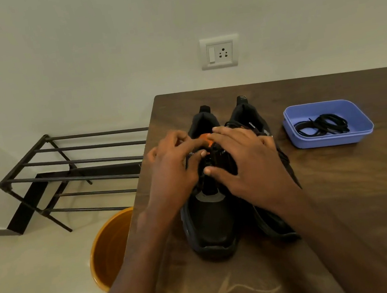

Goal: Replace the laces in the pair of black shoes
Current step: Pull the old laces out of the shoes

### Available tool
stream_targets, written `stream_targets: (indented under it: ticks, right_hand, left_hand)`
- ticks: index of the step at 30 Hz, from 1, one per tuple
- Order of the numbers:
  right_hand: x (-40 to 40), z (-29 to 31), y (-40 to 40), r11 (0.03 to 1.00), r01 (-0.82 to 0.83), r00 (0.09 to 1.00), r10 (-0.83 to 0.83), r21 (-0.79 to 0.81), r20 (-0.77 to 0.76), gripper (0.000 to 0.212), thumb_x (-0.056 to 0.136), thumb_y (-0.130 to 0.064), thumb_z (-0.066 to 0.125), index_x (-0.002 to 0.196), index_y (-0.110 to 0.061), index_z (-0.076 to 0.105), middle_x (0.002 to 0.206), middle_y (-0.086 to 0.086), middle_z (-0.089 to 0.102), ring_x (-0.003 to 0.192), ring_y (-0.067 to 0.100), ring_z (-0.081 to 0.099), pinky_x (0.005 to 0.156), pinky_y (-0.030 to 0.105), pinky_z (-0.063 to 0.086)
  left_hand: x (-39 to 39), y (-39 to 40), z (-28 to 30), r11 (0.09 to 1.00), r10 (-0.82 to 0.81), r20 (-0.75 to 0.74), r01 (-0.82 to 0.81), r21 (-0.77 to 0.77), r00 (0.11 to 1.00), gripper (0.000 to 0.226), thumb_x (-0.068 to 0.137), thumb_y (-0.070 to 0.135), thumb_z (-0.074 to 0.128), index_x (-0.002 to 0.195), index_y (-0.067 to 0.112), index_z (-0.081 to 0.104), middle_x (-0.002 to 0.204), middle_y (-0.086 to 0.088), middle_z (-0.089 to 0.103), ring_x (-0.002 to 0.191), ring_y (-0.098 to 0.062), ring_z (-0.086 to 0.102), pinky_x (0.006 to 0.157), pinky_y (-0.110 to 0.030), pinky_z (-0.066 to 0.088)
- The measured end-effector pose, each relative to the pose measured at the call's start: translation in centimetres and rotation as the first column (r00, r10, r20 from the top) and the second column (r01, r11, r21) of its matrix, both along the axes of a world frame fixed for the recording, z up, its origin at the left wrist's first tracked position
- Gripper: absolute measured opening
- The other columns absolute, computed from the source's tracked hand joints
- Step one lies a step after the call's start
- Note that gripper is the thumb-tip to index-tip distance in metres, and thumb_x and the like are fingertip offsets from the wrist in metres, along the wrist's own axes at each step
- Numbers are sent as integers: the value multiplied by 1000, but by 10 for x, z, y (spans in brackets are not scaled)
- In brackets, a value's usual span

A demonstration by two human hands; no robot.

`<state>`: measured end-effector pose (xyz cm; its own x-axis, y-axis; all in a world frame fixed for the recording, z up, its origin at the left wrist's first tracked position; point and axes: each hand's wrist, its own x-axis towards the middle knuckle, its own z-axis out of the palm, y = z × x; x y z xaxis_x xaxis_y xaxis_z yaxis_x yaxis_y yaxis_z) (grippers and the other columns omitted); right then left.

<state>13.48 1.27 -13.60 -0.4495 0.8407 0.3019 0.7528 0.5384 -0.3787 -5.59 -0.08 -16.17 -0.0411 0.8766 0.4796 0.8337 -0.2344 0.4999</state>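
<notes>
Here, left hand point(171, 172), right hand point(245, 163) fingers pinching left shoe point(211, 221) laces; markings unreadable.

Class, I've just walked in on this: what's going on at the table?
A person has both hands on the lacing area of the left black shoe: the left hand and right hand are working at its laces. The other shoe stands beside it. A coil of black laces waits in a blue tray on the wooden table.
</notes>
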Motion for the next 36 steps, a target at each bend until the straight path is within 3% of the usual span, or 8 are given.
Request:
stream_targets:
  ticks: [6, 10, 13, 16, 19, 23, 31, 36]
  right_hand:
    - [-4, -7, 1, 998, 53, 998, -52, -31, 44, 80, 82, -74, 64, 151, -44, 38, 154, -17, 46, 143, 10, 38, 100, 39, 21]
    - [-3, -6, 0, 997, 56, 997, -53, -50, 50, 83, 81, -76, 62, 153, -45, 34, 156, -21, 44, 143, 7, 38, 101, 41, 23]
    - [-3, -5, 1, 994, 64, 997, -60, -89, 40, 84, 80, -76, 64, 153, -47, 33, 157, -22, 42, 144, 7, 36, 106, 43, 19]
    - [-2, -3, 1, 995, 51, 998, -47, -91, 38, 82, 80, -75, 66, 151, -49, 35, 157, -22, 41, 145, 7, 36, 104, 40, 16]
    - [-4, -8, 2, 997, 44, 997, -48, -63, -67, 57, 82, -65, 72, 134, -50, 55, 151, -21, 49, 142, 9, 40, 100, 36, 14]
    - [-9, -10, 7, 993, 51, 910, -89, -103, -406, 14, 83, -53, 71, 91, -42, 67, 116, -23, 64, 119, 6, 58, 105, 51, 44]
    - [29, 49, -6, 858, -379, 368, -203, -346, -907, 47, 99, -47, 46, 67, -13, 54, 59, 11, 56, 59, 28, 55, 62, 34, 53]
    - [20, 24, -5, 984, 47, 858, -129, -173, -497, 23, 95, -50, 61, 92, -29, 66, 86, -11, 66, 77, 5, 63, 68, 21, 53]
  left_hand:
    - [9, 4, 1, 1000, 8, 423, -20, 24, 906, 9, 98, 16, 68, 104, 18, 74, 101, 8, 72, 95, -6, 69, 83, -32, 61]
    - [17, 2, 10, 977, 80, 874, 135, -163, 478, 17, 99, 21, 60, 99, 8, 70, 100, -13, 73, 100, -27, 72, 91, -55, 59]
    - [9, 0, 29, 987, -48, 971, 159, 10, 235, 16, 89, 23, 53, 84, 13, 64, 88, -10, 66, 101, -32, 66, 106, -56, 45]
    - [-15, -7, 53, 952, -276, 960, 130, 279, -40, 13, 93, 19, 47, 83, 15, 54, 73, -4, 45, 73, -23, 51, 83, -40, 50]
    - [-32, -17, 52, 981, -189, 969, 67, 180, 162, 30, 105, 31, 41, 80, 17, 51, 59, -1, 31, 55, -22, 30, 57, -32, 37]
    - [-29, -15, 28, 966, 258, 787, -124, -228, 561, 35, 109, 41, 48, 94, 13, 62, 58, 3, 48, 49, -13, 46, 49, -25, 41]
    - [-20, -6, 11, 867, 461, 536, -229, -443, 707, 27, 97, 17, 64, 123, 22, 55, 93, -3, 63, 75, -13, 61, 63, -26, 50]
    - [-14, -7, 2, 863, 428, 49, -392, -317, 902, 64, 93, 32, 68, 150, 26, 39, 150, -6, 40, 137, -24, 43, 112, -50, 45]
